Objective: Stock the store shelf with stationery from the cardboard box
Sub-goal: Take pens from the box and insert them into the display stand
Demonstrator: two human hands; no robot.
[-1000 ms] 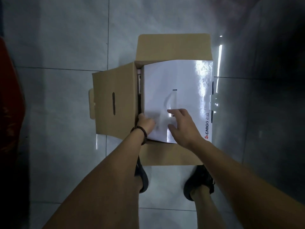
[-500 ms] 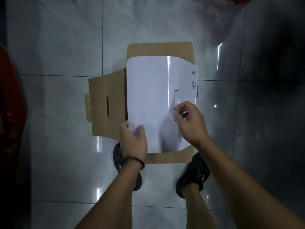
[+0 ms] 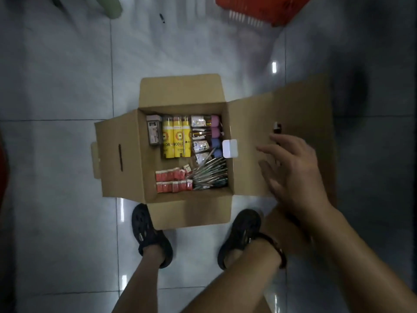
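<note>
Currently I see the cardboard box [image 3: 187, 213] standing on glossy grey floor tiles [image 3: 56, 177] with all four plain brown flaps folded outward; the stationery lies inside it, so the task's goods are in the box. At its far wall stand three yellow printed tubes [image 3: 176, 138], with a grey rectangular pack [image 3: 154, 132] to their left and clear packets with round pink and blue caps [image 3: 206, 134] to their right; at its near wall sit two rows of small red packs [image 3: 173, 180] beside a loose bundle of thin pens [image 3: 208, 175]. My right hand [image 3: 293, 175] hovers over the box's right flap [image 3: 248, 123], fingers spread and slack, gripping nothing; blur hides whether it touches the card. My left hand is hidden under the right forearm beyond a beaded wristband [image 3: 281, 254], so I cannot tell its grip. Black perforated sandals [image 3: 151, 233] stand just at the box's near flap; a red slatted basket [image 3: 259, 10] lies well beyond the box.
</note>
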